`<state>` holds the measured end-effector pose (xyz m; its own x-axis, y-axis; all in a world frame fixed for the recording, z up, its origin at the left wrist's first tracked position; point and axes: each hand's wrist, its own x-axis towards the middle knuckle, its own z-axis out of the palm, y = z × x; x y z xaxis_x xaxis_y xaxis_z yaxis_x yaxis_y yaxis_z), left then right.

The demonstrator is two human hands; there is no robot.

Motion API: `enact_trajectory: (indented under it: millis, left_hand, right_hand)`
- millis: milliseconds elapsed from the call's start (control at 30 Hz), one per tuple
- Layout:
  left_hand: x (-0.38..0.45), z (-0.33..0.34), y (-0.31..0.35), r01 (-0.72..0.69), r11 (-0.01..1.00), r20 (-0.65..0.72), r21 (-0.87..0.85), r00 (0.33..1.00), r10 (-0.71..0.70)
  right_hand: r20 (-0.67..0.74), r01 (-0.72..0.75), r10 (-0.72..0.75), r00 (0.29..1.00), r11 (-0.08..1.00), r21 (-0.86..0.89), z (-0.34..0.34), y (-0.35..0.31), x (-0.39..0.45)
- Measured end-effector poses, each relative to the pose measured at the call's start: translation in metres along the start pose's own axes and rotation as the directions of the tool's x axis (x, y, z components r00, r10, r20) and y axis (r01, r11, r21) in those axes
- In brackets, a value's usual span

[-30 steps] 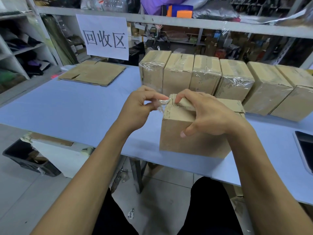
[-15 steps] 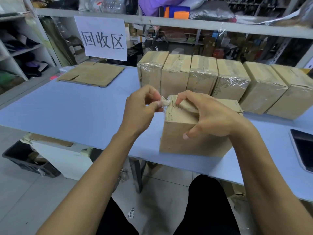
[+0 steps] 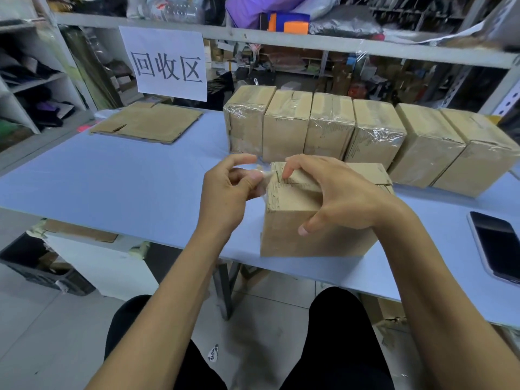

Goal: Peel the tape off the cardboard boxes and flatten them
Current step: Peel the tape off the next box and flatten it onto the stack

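Note:
A brown cardboard box (image 3: pixel 284 229) stands near the front edge of the blue table (image 3: pixel 112 181). My right hand (image 3: pixel 337 192) lies over its top, fingers curled on the top flap and thumb on the front face. My left hand (image 3: pixel 228 190) pinches a crumpled strip of clear tape (image 3: pixel 263 175) at the box's top left corner, where the strip still meets the cardboard. Behind stands a row of several taped boxes (image 3: pixel 329 128).
A flattened cardboard sheet (image 3: pixel 146 125) lies at the back left below a white paper sign (image 3: pixel 166 63). A dark phone (image 3: pixel 495 246) rests at the table's right edge. Cluttered shelves (image 3: pixel 309 38) run behind, and a black bin (image 3: pixel 36 266) sits on the floor at left.
My left hand has pulled the tape strip a little away from the box's corner and turned slightly. My right hand has stayed on the box top.

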<state>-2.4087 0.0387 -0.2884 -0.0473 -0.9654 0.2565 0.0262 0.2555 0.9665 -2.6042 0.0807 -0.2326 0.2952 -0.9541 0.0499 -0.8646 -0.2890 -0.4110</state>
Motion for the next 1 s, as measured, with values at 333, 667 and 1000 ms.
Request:
enact_trajectory:
  millis: [333, 667, 1000]
  left_hand:
    - [-0.002, -0.004, -0.013, 0.012, 0.998, 0.016, 0.054, 1.000, -0.013]
    - [0.008, -0.013, -0.006, -0.043, 0.999, 0.180, 0.005, 0.983, 0.041]
    - [0.002, -0.006, -0.012, -0.091, 0.995, 0.167, 0.038, 0.982, 0.084]
  right_hand:
    - [0.027, 0.085, -0.084, 0.996, 0.996, -0.035, 0.002, 0.001, -0.004]
    - [0.033, 0.140, -0.140, 0.990, 0.990, -0.001, 0.001, 0.000, -0.009]
    - [-0.288, -0.238, 0.184, 0.940, 0.957, -0.165, 0.040, -0.045, -0.021]
